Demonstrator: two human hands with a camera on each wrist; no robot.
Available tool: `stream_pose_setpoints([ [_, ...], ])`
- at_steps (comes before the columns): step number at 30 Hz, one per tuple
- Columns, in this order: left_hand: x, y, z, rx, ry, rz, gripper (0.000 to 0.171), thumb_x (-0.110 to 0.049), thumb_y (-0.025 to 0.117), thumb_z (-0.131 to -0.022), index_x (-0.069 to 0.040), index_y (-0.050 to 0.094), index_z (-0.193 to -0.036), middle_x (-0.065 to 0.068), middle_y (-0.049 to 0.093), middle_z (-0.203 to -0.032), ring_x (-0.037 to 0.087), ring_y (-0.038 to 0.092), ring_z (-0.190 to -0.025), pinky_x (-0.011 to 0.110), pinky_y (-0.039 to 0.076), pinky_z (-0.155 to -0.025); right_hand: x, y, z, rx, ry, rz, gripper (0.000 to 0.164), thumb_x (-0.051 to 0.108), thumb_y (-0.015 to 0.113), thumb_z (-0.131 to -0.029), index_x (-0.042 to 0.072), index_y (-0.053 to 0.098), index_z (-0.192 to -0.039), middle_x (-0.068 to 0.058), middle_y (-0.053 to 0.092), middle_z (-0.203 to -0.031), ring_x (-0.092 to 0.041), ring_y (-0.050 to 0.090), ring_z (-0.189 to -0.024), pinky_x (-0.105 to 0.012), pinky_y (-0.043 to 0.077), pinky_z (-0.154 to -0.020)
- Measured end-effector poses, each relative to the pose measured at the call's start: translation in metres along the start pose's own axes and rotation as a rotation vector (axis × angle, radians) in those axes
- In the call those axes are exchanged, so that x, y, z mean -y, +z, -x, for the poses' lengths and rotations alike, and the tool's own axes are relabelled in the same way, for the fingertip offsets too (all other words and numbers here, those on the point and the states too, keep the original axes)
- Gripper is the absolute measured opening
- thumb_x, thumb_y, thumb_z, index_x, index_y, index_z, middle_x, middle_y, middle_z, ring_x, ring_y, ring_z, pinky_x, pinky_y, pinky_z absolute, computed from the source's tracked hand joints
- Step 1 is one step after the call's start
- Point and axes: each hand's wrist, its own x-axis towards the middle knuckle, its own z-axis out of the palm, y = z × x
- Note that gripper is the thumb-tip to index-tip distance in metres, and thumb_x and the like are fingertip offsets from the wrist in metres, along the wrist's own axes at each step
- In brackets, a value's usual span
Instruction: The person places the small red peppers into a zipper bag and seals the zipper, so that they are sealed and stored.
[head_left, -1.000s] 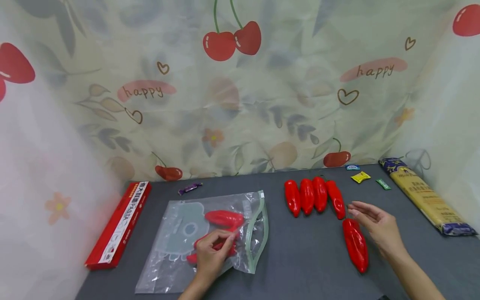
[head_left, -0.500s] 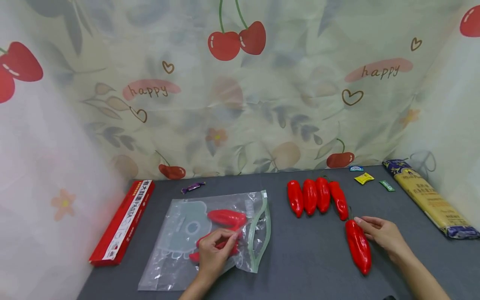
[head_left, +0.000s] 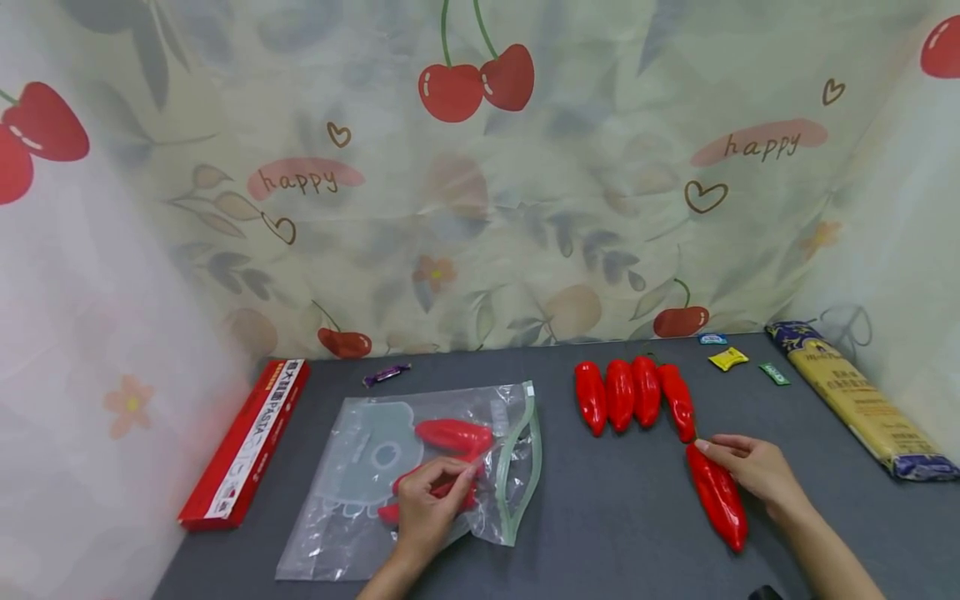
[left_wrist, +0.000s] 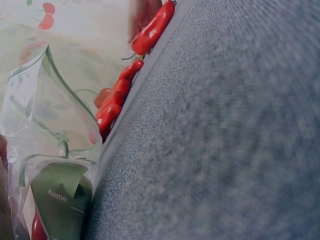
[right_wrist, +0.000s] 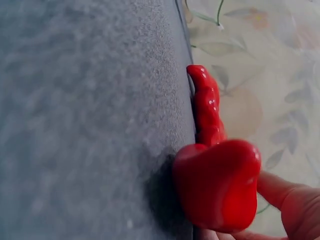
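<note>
My left hand pinches the upper film of a clear zip bag, which lies flat with its green-edged mouth facing right. Several red peppers show through the film, partly behind that hand. At the right, my right hand holds a large red pepper near its stem end, thumb on top. The right wrist view shows this pepper close up, with the thumb at one side and fingers partly hidden beneath. Several more red peppers lie in a row just beyond it.
A red pasta box lies at the left, a yellow pasta packet at the right. Small wrapped candies sit at the back, one purple, one yellow. A printed curtain hangs behind the grey table.
My right hand has come down from above the pepper's stem and now grips its upper end. The pepper has turned slightly. My left hand stays on the bag.
</note>
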Motion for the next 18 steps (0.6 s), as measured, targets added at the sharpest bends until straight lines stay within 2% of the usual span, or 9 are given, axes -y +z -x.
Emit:
stream_pose_setpoints([
  [2, -0.007, -0.001, -0.002, 0.003, 0.0, 0.004, 0.008, 0.011, 0.069, -0.072, 0.005, 0.066, -0.076, 0.018, 0.068, -0.072, 0.011, 0.066, -0.065, 0.016, 0.054, -0.059, 0.001, 0.0, -0.001, -0.007, 0.007, -0.008, 0.087, 0.062, 0.055, -0.079, -0.007, 0.043, -0.13, -0.028, 0.05, -0.126, -0.027, 0.053, -0.101, -0.022, 0.045, -0.067],
  [5, -0.01, -0.001, -0.003, 0.003, -0.003, 0.006, 0.008, 0.011, 0.069, -0.072, 0.005, 0.066, -0.076, 0.018, 0.068, -0.073, 0.01, 0.066, -0.066, 0.016, 0.054, -0.06, 0.0, -0.002, -0.001, -0.011, 0.012, -0.062, 0.085, 0.059, 0.059, -0.079, -0.007, 0.043, -0.13, -0.028, 0.05, -0.125, -0.016, 0.057, -0.088, -0.023, 0.049, -0.066],
  [8, -0.009, 0.0, -0.003, 0.002, -0.006, 0.004, 0.008, 0.011, 0.069, -0.072, 0.004, 0.067, -0.076, 0.018, 0.068, -0.073, 0.01, 0.066, -0.066, 0.016, 0.054, -0.06, -0.001, -0.004, -0.001, -0.008, 0.014, -0.121, 0.082, 0.056, 0.06, -0.08, -0.008, 0.044, -0.13, -0.024, 0.054, -0.119, -0.004, 0.055, -0.077, -0.023, 0.053, -0.064],
  [11, -0.001, 0.001, 0.0, -0.005, -0.001, -0.004, 0.008, 0.01, 0.07, -0.072, 0.003, 0.067, -0.076, 0.018, 0.068, -0.073, 0.007, 0.066, -0.068, 0.015, 0.054, -0.06, 0.001, -0.001, 0.001, 0.013, -0.011, -0.193, 0.078, 0.05, 0.059, -0.083, -0.007, 0.04, -0.132, -0.008, 0.062, -0.107, -0.001, 0.056, -0.076, -0.022, 0.054, -0.066],
  [14, 0.012, 0.001, 0.004, -0.012, 0.015, -0.013, 0.01, 0.008, 0.071, -0.072, 0.0, 0.068, -0.077, 0.016, 0.068, -0.074, 0.003, 0.065, -0.069, 0.013, 0.053, -0.06, 0.007, 0.007, 0.004, 0.061, -0.063, -0.305, 0.074, 0.044, 0.057, -0.087, -0.006, 0.034, -0.136, 0.011, 0.062, -0.098, 0.003, 0.057, -0.079, -0.021, 0.055, -0.071],
  [18, 0.022, 0.002, 0.008, -0.015, 0.015, -0.034, 0.011, 0.006, 0.072, -0.072, -0.003, 0.069, -0.078, 0.014, 0.069, -0.074, 0.001, 0.064, -0.07, 0.011, 0.052, -0.059, 0.02, 0.02, 0.009, 0.104, -0.141, -0.43, 0.07, 0.037, 0.057, -0.089, -0.005, 0.029, -0.139, 0.021, 0.061, -0.095, 0.005, 0.059, -0.082, -0.021, 0.055, -0.074],
])
